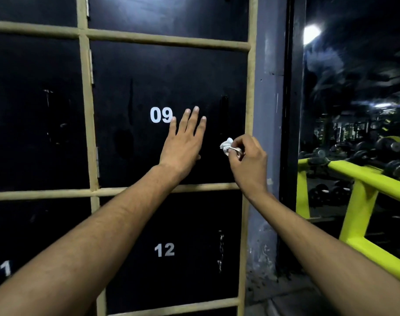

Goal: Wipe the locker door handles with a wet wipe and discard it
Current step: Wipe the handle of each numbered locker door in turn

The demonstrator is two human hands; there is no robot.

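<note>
Head view: right hand (248,160) pinches crumpled white wipe (226,145).

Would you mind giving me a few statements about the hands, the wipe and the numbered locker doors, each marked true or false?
1. The right hand pinches a crumpled white wipe. True.
2. The left hand lies flat on the door marked 12. False: it is spread on door 09; door 12 is below.
3. The left hand holds a spray bottle. False: it is open and empty.
4. A yellow rack stands to the right of the lockers. True.
</note>
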